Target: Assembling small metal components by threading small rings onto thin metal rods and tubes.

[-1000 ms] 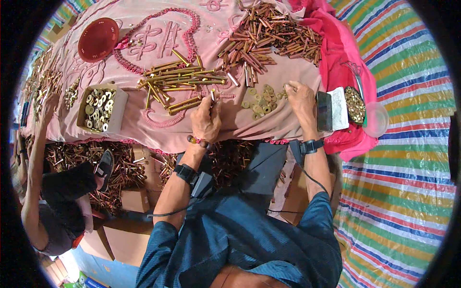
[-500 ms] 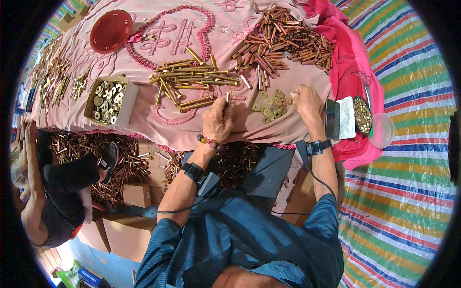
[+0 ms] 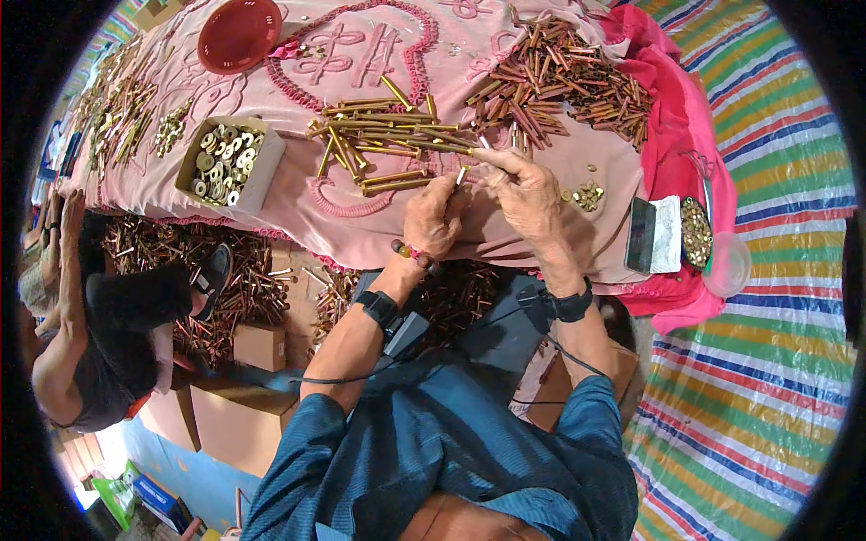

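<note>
My left hand [image 3: 431, 218] is closed around a metal bolt [image 3: 462, 176], whose bright end sticks up past the thumb. Close beside it, my right hand [image 3: 526, 200] has its fingers bent together by the bolt's tip; whatever it pinches is too small to make out. Just beyond my hands lies a pile of long brass-coloured bolts [image 3: 383, 135]. Small brass nuts [image 3: 588, 196] lie to the right of my right hand. A few flat washers [image 3: 566, 194] peek out by that wrist, the others hidden behind the hand.
Coppery metal tubes [image 3: 564, 81] are heaped at the far right of the pink cloth [image 3: 316, 234]. A box of washers [image 3: 262, 171] stands left, a red bowl [image 3: 239, 36] behind it. A phone [image 3: 640, 234] and a nut-filled dish [image 3: 695, 233] sit right. Another person [image 3: 68, 352] sits at left.
My right hand has moved left from the small nuts to the bolt in my left hand, now covering most of the washers. The whole view has shifted slightly.
</note>
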### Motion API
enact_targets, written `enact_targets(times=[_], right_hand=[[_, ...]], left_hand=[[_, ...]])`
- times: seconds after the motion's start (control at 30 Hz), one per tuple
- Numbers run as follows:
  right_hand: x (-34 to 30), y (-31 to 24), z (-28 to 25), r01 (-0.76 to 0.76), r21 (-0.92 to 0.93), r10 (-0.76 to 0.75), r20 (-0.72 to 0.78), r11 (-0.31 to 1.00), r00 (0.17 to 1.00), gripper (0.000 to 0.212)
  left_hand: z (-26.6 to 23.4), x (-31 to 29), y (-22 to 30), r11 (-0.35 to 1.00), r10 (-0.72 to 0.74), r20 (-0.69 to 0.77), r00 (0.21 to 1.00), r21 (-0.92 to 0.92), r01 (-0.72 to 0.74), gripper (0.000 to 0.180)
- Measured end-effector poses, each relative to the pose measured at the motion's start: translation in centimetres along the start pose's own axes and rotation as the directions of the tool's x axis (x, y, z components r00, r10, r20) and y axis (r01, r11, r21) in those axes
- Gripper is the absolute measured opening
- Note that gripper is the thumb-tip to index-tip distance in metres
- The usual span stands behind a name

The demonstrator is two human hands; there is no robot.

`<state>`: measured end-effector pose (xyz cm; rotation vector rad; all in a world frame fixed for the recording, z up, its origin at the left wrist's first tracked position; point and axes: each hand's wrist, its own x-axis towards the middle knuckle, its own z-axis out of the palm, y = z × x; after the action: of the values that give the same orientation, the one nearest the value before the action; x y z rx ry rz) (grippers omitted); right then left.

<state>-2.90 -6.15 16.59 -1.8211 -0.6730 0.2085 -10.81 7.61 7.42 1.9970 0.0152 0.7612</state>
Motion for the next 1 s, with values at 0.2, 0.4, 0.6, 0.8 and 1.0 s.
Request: enact_targets(times=[0.2, 0.4, 0.6, 0.8, 1.0], right_hand=[[0.1, 0.4, 2.2, -0.008, 0.235, 0.03, -0.093, 0.972, 0.995, 0.023], [-0.1, 0.2, 2.3, -0.093, 0.573, 0.167, -0.076, 0.814, 0.983, 0.026], [-0.2, 2.4, 1.2, -0.135, 0.391, 0.19, -0.106, 0.911, 0.976, 0.025], [-0.7, 5.9, 1.9, -0.113, 0.11, 0.125, -0.106, 0.988, 0.986, 0.028], [0.5, 4.7, -1.0, -0.07, -0.466, -0.061, -0.26, 0.882, 0.964, 0.019]], left_hand=[[-0.1, 0.0, 0.1, 0.998, -0.033, 0.031, 0.999, -0.049, 0.035, 0.033], [-0.1, -0.1, -0.5, 1.0, 0.005, -0.025, 1.0, -0.024, -0.005, 0.029], [-0.3, 0.2, 0.2, 0.995, -0.09, 0.062, 0.994, -0.025, 0.092, 0.033], [0.3, 0.5, 0.5, 0.999, -0.047, -0.063, 0.997, 0.015, 0.048, 0.009], [0.0, 0.4, 0.6, 1.0, -0.019, -0.072, 0.997, 0.001, 0.019, 0.009]])
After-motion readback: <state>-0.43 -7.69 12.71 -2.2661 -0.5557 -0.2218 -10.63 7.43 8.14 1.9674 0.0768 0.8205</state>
